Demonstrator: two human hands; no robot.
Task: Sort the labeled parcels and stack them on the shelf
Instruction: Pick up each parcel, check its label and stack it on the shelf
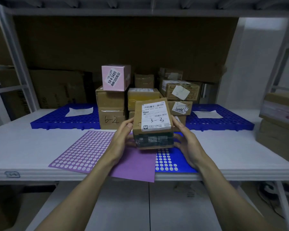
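This looks like a parcel depot or storeroom. White metal shelving (20,67) frames the bay, its white shelf board (223,147) loaded with taped cardboard parcels (110,99) stacked in the middle, several carrying barcoded shipping labels (154,115) and handwritten codes such as "6-2" and "3-3". A pink box (115,77) sits on top of the left stack. Blue perforated plastic pallets (62,117) lie under the stacks at the far side, and sheets of round stickers, purple (85,150) and blue (167,162), lie at the near edge. More worn cartons (280,124) crowd the right, and large flattened ones (57,87) lean at the far left.
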